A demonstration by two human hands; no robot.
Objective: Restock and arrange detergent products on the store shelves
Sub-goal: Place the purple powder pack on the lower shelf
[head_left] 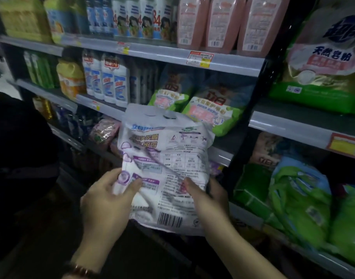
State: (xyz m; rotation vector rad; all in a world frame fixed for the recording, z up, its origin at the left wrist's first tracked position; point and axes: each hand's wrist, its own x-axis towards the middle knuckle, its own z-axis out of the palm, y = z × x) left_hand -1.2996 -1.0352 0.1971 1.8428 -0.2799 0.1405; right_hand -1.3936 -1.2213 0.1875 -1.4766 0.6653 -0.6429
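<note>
A white and purple detergent bag (164, 158) is held upright in front of the shelves, its printed back and barcode facing me. My left hand (108, 200) grips its lower left edge, thumb on the front. My right hand (208, 200) grips the lower right side, thumb pressed on the print. Behind the bag, green and pink detergent bags (210, 111) lie on the middle shelf (221, 156). Pinkish purple bags (104, 131) sit on a lower shelf to the left.
White and blue bottles (110, 81) and a yellow jug (71, 79) stand on the middle left shelf. Pink refill pouches (223, 23) fill the top shelf. Large green bags (305, 200) crowd the right bay. A person in dark clothing (19, 158) stands at left.
</note>
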